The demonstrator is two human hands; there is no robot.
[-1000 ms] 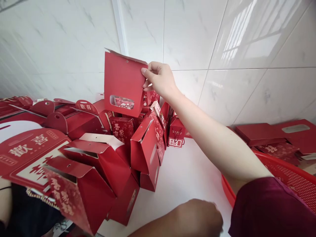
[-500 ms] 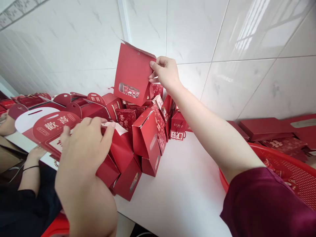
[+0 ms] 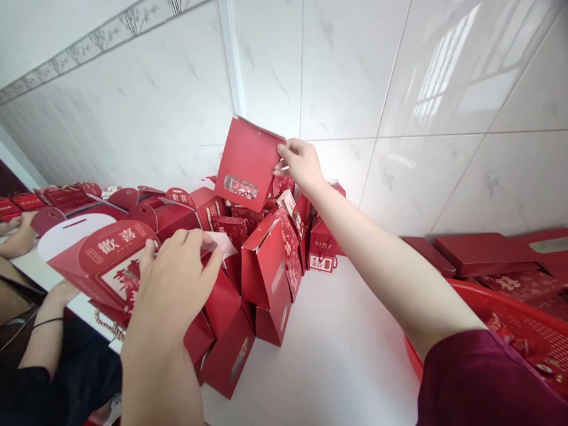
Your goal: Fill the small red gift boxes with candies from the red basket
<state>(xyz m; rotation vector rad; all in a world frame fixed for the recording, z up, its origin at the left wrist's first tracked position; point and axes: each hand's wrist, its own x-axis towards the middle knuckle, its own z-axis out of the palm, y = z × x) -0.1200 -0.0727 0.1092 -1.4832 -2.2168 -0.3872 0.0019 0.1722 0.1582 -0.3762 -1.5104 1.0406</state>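
My right hand [image 3: 304, 165] pinches the right edge of a red gift box [image 3: 247, 157], holding it up and tilted above the other boxes. A small window low on its face shows red packets inside. Lower on the left, my left hand [image 3: 175, 284] is closed over the top of another red gift box [image 3: 220, 302]. Its thumb lies by that box's pale flap [image 3: 219, 241], and some fingers are hidden behind the hand. Just left of this hand is a red box with a rounded handle [image 3: 118, 245] and gold lettering.
Several red boxes [image 3: 264, 266] crowd the white table [image 3: 332, 331]. At the right stands a red perforated basket [image 3: 536, 331] with small wrapped items, and flat red boxes [image 3: 486, 251] lie behind it. Another person's arm [image 3: 47, 331] is at the left. A tiled wall [image 3: 341, 77] rises behind.
The view has tipped up, so everything sits lower in the picture. My right hand still holds its box above the others, and my left hand stays on the boxes.
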